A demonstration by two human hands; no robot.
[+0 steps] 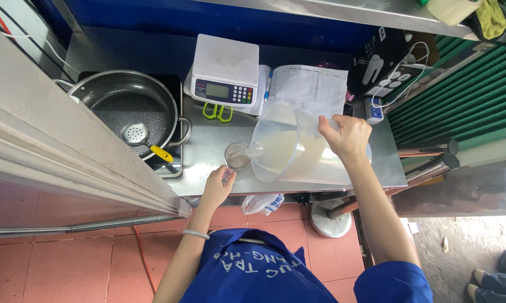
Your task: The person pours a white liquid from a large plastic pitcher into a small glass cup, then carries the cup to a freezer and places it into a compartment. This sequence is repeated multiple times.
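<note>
Now the right hand (347, 136) wraps tight round the handle of the tilted clear pitcher (286, 148) (milky liquid inside), spout over the small cup (236, 156) pinched in the left hand (218, 188).

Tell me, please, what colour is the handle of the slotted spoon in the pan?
Yellow. The slotted spoon lies in the pan, clear in the head view.

Right hand (347, 136) grips a translucent plastic jug (286, 147), left hand (216, 188) a clear glossy cup (236, 157), both above brushed metal counter (208, 140).
</note>
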